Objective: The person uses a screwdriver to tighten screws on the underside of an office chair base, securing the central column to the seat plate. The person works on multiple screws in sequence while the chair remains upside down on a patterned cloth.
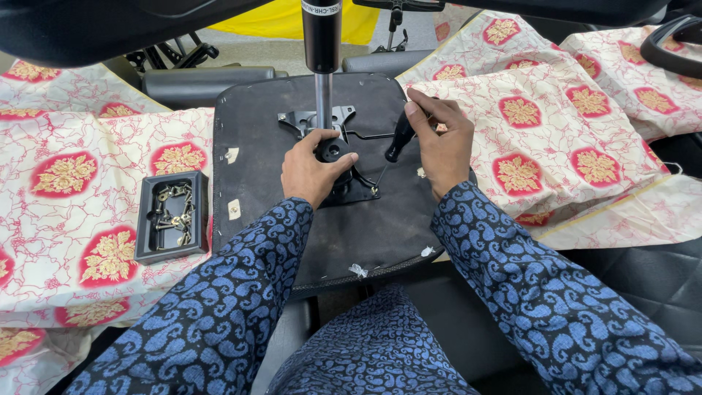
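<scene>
I am steadying the black metal mechanism plate [344, 172] with my left hand [311, 172], fingers curled around its round hub at the base of the gas cylinder [322, 69]. My right hand [442, 146] is closed around a black-handled screwdriver [398, 139], tip angling toward 7 o'clock into the plate on the upturned seat base [292, 219]. I am judging the tip could slip off the screw and gouge the base. The screw tray [172, 216] sits at 9 o'clock.

Gas-lift column [322, 44] blocks the middle; bare seat underside [365, 234] lies open below.
</scene>
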